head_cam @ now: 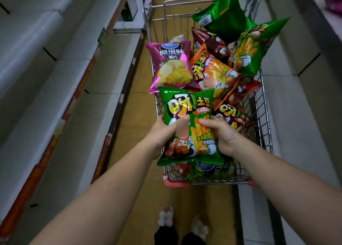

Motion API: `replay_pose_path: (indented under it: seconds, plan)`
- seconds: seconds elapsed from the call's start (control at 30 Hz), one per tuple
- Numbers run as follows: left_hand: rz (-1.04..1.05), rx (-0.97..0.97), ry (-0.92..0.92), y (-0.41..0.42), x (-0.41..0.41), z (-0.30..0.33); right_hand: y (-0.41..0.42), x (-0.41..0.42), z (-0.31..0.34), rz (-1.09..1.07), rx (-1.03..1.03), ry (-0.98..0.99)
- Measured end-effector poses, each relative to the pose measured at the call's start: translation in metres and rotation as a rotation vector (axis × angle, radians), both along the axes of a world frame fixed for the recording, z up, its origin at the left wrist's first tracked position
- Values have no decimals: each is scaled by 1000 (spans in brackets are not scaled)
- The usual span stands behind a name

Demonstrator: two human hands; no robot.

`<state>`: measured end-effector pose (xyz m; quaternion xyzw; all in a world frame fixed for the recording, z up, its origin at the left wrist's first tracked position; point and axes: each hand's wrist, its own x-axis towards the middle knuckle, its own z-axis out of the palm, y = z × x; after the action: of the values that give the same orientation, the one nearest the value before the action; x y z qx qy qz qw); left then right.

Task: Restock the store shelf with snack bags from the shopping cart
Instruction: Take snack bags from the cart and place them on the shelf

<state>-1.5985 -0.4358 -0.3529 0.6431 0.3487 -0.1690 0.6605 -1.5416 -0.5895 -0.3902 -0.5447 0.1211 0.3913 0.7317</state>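
The green snack bag [187, 118] at frame centre read "呀!土豆" and "香浓酥脆"; the pink bag [172, 65] above it read "原滋味".

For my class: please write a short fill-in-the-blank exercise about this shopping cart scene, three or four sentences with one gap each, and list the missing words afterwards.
1. Both hands, the left hand and the right hand, grip one snack bag whose colour is ____.
2. The bag with potato chips pictured on it is ____ in colour.
3. The remaining bags lie in a metal shopping ____.
4. The shelves to the person's left hold ____ snack bags.

Missing words: green; pink; cart; no
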Motion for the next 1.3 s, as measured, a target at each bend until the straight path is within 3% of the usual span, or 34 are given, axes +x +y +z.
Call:
replay_pose_path:
  seconds: [0.13,0.3,0.43,0.6,0.77,1.1,1.3]
  plan:
    - [46,-40,-51,-3,9,-10,-5,-3,-3,-20,-78,-65]
    - [23,90,-120,-10,30,-19,-32,15,-21,-515,-603,-253]
    - [-7,144,-129,-10,43,-26,-56,24,-49,-533,-812,-152]
    - [-49,172,-100,-12,51,-36,-58,30,-71,-461,-529,121]
    - [-170,203,-126,-21,65,-31,-54,37,-69,-412,-432,229]
    - [-325,261,-202,-33,67,3,-45,25,-42,-585,-468,151]
    - [-299,270,-284,-31,66,44,-46,15,-8,-642,-496,32]
